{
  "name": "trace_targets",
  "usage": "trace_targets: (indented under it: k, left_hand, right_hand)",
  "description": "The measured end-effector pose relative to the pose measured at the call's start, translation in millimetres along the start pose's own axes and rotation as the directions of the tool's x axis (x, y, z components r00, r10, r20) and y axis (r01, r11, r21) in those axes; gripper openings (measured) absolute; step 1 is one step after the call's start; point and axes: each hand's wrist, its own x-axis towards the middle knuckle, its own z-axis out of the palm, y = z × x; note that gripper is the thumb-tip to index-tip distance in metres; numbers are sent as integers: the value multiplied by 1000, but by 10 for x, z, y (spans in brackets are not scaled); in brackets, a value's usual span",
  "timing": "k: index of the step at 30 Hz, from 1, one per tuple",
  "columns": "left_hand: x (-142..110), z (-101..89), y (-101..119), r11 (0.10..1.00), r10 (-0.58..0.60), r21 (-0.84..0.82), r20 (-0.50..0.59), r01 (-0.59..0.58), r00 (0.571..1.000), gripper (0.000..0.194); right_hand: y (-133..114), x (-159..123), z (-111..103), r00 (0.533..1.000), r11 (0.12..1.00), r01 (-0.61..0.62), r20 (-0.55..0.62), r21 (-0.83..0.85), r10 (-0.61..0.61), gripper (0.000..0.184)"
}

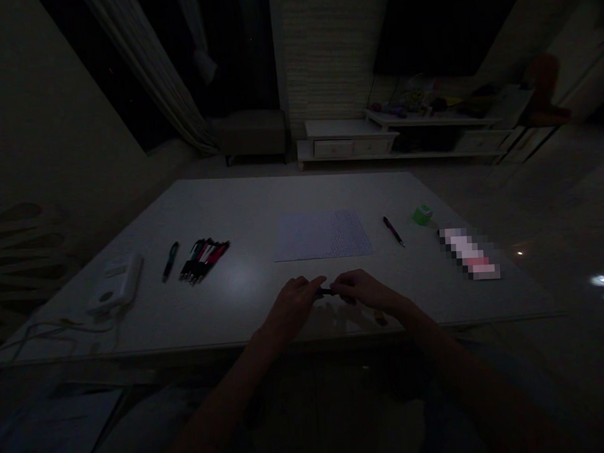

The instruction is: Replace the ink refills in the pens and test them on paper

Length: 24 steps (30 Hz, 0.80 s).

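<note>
Close to the table's near edge, my left hand (296, 297) and my right hand (361, 287) meet around a slim dark pen (326, 291). Each hand is closed on one end of it, and the fingers cover most of its length. Beyond them lies a sheet of paper (307, 236), its right part filled with rows of writing. A dark pen (393, 231) rests to the right of the sheet. Several pens (204, 259) lie in a bunch on the left, with a single green-and-black pen (170, 261) beside them. Under my right wrist is a small brownish thing (381, 317), too dim to name.
A green tape-like roll (422, 214) and a blurred-out phone-like object (468, 252) lie at the right of the white table (251, 202). On the left sits a white box (117, 282) with cables (61, 327). The room is dim; a low cabinet (348, 144) stands beyond.
</note>
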Motion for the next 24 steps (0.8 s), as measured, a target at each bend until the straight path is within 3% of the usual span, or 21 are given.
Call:
trace_targets:
  k: [3,8,12,17,19,24]
  left_hand:
    - [7,2,13,1000,-21,-4,-10,21,1000,31]
    - [16,-17,23,999,-43,-18,-28,42,999,29]
    - [4,2,1,1000,12,4,-24,-12,1000,31]
    - [-5,30,-20,999,41,21,5,-41,999,33]
    - [-7,27,-15,999,51,16,6,-51,999,33]
    - [-12,4,-5,998,59,-5,-33,-59,998,29]
  right_hand:
    - [7,10,10,1000,1000,-8,4,27,8,48]
    - [-21,-26,26,996,995,51,-67,-81,-57,40]
    - [6,-19,52,1000,999,1,8,-39,-1,50]
    - [-14,-13,76,996,984,77,-28,-161,-83,31]
    - [-24,-20,75,999,991,44,12,-128,-43,31]
    - [-33,-16,55,967,988,-89,248,123,57,49]
